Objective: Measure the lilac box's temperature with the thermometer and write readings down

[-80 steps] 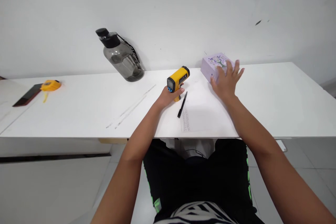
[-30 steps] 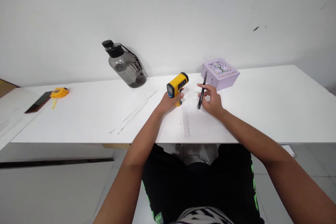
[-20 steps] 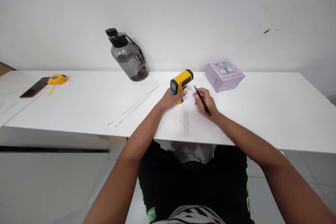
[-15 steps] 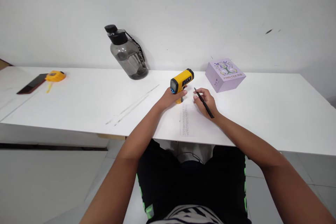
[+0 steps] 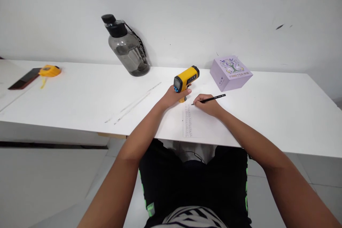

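White laminate makes up the tabletop [image 5: 267, 107], which runs across the whole middle of the frame in front of a pale wall. Faint pencil lines cross its surface left of centre, and a sheet of paper [image 5: 203, 124] with a narrow column of small writing lies at the near edge, centre frame.

Smoky grey and black-capped, the water bottle [image 5: 127, 48] stands in the upper left-centre against the wall, with a black strap hanging at its side. In the upper right-centre, well apart from the bottle, sits a lilac box [image 5: 231, 72] with a printed tree design on its lid.

Bare forearms come up from the bottom of the frame over dark shorts with green trim. Left hand [image 5: 173, 96], at centre frame, is wrapped around the grip of a yellow infrared thermometer [image 5: 185, 78], which stands upright on the tabletop with its nose pointing toward the upper right and its small display facing the camera. Right hand [image 5: 207, 101], just beside it to the right, is pinched on a black pen [image 5: 210, 99]; the pen lies nearly level, its tip touching the top of the paper beside the written column and its tail pointing right toward the box.

Far at the left edge of the frame, a yellow tape measure [image 5: 49, 71] rests touching a dark flat phone [image 5: 21, 79].
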